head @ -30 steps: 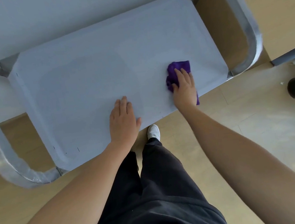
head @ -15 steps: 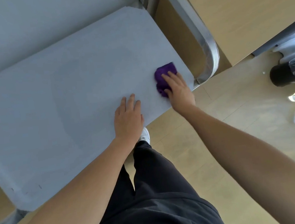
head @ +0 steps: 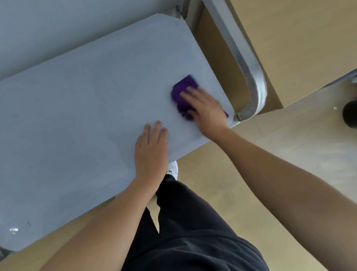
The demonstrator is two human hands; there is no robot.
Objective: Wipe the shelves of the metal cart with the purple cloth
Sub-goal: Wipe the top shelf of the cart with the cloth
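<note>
Purple cloth (head: 182, 90) — bunched, deep violet, fuzzy-looking — is lying on the top shelf (head: 72, 125) of the metal cart, toward its right end and close to the near edge. The right hand (head: 205, 107) is pressing flat on it with fingers straight and close together. Palm and fingers are hiding most of the cloth, and a small scrap is showing by the wrist. Hand and cloth are blurring, so the weave is unreadable. The left hand (head: 151, 151) is resting flat on the shelf just beside, fingers together, gripping nothing. The shelf is showing as a matte pale-grey sheet with clipped corners — its left end is being cut off by the frame. A rounded brushed-metal tube handle (head: 248, 69) is curving round the right end.
</note>
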